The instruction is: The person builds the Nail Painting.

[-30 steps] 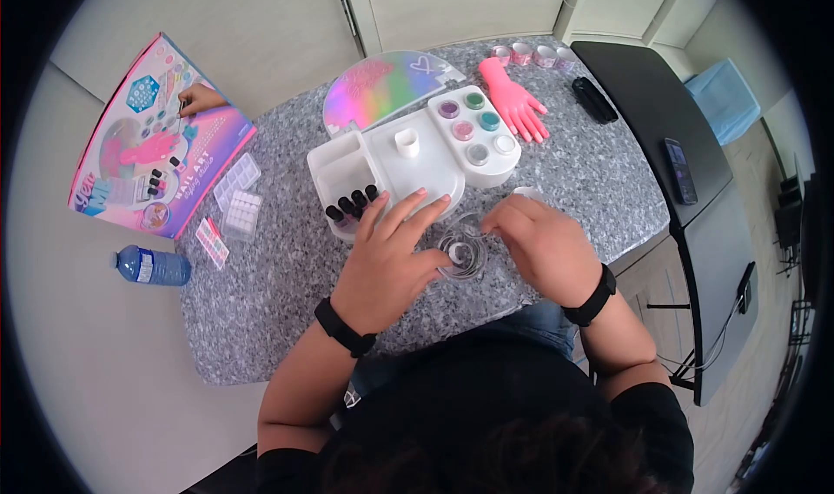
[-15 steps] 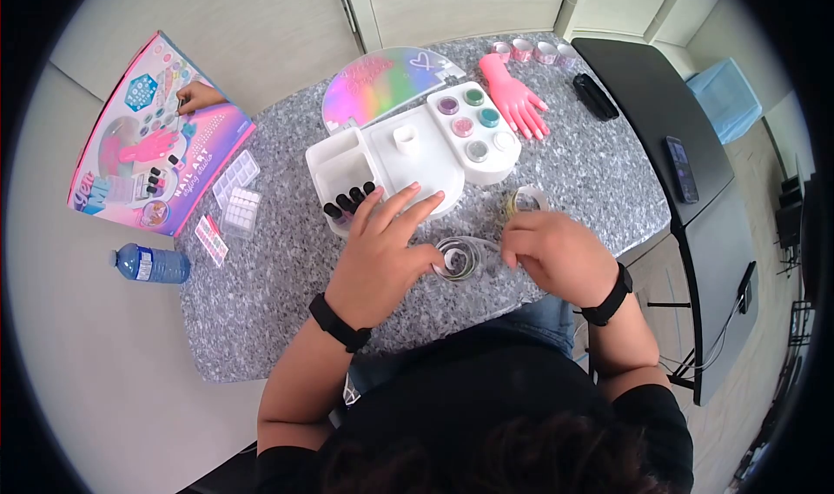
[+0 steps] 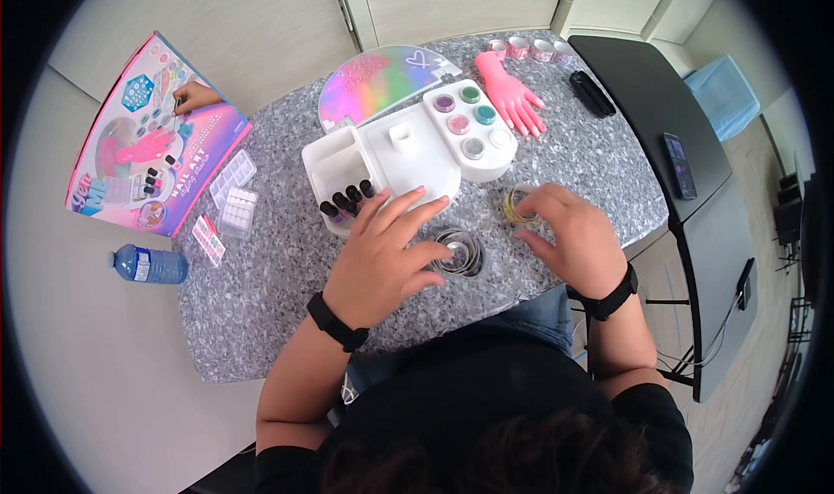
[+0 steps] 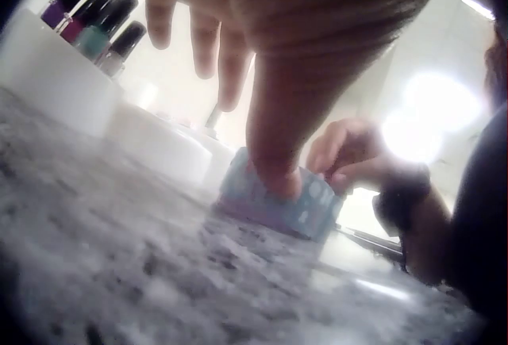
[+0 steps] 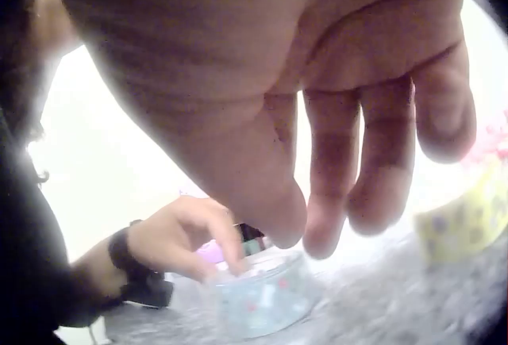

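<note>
A clear, light-blue patterned roll [image 3: 473,255] [image 4: 274,206] [image 5: 266,297] lies on the speckled table below the white tray [image 3: 452,168]. My left hand [image 3: 378,255] [image 4: 278,44] [image 5: 178,238] touches its left side, the other fingers spread towards the tray. To the right, my right hand [image 3: 578,238] [image 4: 353,159] [image 5: 270,83] hovers with relaxed, slightly bent fingers and thumb apart, holding nothing. Its fingertips are over or beside a yellow patterned roll [image 3: 511,205] [image 5: 464,222], partly hidden in the head view; whether they touch it I cannot tell.
Dark-capped polish bottles [image 3: 346,200] stand in the tray's left compartment, beside glitter pots [image 3: 459,125]. Behind are an iridescent panel [image 3: 378,81], a pink model hand [image 3: 512,94] and small rolls [image 3: 519,49]. A box [image 3: 152,146], bead cases [image 3: 236,212] and a bottle [image 3: 149,265] are left.
My right hand has moved right, away from the light-blue roll and a strip at its edge, and its fingers have opened over the yellow roll. My left thumb has spread from the index finger.
</note>
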The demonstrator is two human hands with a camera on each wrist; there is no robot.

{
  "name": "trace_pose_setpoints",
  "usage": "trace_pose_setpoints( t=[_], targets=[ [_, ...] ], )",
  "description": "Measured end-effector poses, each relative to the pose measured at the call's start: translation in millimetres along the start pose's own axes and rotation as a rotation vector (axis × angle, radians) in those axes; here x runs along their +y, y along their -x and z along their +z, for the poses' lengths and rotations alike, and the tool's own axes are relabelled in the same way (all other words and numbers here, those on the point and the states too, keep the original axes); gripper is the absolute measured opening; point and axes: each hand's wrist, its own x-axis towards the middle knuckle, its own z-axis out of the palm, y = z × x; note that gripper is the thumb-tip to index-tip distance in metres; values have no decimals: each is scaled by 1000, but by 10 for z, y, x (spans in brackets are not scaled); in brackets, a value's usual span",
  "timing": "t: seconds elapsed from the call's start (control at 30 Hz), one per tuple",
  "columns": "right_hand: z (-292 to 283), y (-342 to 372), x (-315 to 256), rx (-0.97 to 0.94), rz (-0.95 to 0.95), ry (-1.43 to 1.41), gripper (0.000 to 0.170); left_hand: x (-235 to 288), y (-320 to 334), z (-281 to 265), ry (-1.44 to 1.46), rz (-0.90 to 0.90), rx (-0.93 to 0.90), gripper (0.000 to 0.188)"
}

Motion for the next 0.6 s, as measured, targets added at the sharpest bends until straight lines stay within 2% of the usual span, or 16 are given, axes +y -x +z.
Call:
trace_pose_setpoints(
  t=[0.07, 0.2, 0.27, 0.3, 0.33, 0.37, 0.47, 0.53, 0.6],
  targets=[
    [-14, 21, 53, -60, 139, 180, 22, 15, -12, -7, 10, 19, 12, 34],
    [114, -3, 123, -148, 119, 158, 20, 65, -33, -20, 60, 40, 82, 44],
    [154, -43, 22, -9, -149, 8, 14, 50, -31, -13, 52, 67, 112, 46],
    [155, -61, -53, -9, -147, 5, 14, 46, -29, -10, 42, 98, 141, 48],
    [136, -84, -146, -26, -260, -14, 13, 49, -28, 3, 41, 99, 139, 48],
    [115, -96, -215, -41, -373, -33, 12, 54, -29, 23, 53, 103, 176, 41],
    [86, -78, -314, -150, -428, -26, 19, 40, -25, -4, 49, 106, 183, 27],
    [113, -66, -312, -128, -399, -36, 18, 32, -24, -35, 34, 103, 154, 21],
    [111, -48, -305, -108, -370, -44, 18, 31, -23, -55, 17, 69, 201, 16]
  ],
)
